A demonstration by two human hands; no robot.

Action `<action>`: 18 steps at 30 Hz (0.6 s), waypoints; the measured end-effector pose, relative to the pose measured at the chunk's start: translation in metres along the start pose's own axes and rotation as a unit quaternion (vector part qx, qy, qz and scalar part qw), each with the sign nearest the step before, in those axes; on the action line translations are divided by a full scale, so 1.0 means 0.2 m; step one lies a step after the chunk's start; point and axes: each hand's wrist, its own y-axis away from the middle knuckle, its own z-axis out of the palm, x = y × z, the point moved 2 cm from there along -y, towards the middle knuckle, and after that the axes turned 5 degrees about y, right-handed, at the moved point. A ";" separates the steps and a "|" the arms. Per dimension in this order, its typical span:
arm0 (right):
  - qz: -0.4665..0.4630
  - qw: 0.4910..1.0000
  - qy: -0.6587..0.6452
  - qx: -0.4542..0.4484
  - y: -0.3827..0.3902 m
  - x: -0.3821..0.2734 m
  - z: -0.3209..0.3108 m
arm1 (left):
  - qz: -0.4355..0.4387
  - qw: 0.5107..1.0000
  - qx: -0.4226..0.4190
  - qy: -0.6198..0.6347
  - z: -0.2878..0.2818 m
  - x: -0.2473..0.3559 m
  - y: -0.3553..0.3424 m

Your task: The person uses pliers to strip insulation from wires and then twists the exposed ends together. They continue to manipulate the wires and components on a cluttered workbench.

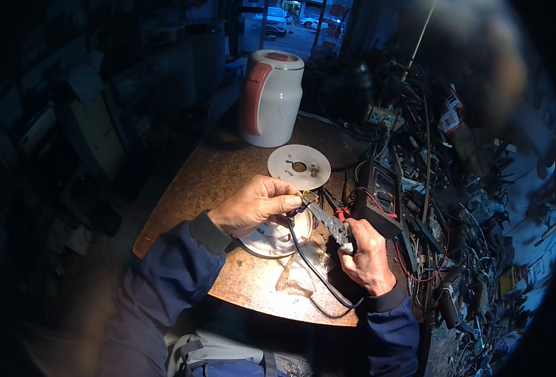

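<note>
A thin black cable (295, 240), probably flexible, is aptly end-pinched at centre by left hand (257, 204), grey metal pliers (330, 224) by right hand (368, 254).

Black cable (305, 259): thin, upper end raised, curving down toward five o'clock.
Pliers (332, 223): grey metal, flat-bodied, slanted, nose toward eleven o'clock near that end.

Passable left tabletop (187, 201), jug (282, 100) beyond, seemingly tangled clutter (473, 292) right
</note>
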 end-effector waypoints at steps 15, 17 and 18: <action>-0.008 1.000 -0.009 -0.006 -0.01 -0.01 -0.01 | 0.008 1.000 0.018 -0.016 -0.02 0.00 0.00; -0.010 1.000 -0.012 -0.004 -0.01 -0.01 -0.01 | 0.007 1.000 0.023 -0.020 -0.02 0.00 0.00; -0.010 1.000 -0.013 -0.002 -0.01 -0.01 -0.01 | 0.009 0.999 0.024 -0.019 -0.01 0.00 0.00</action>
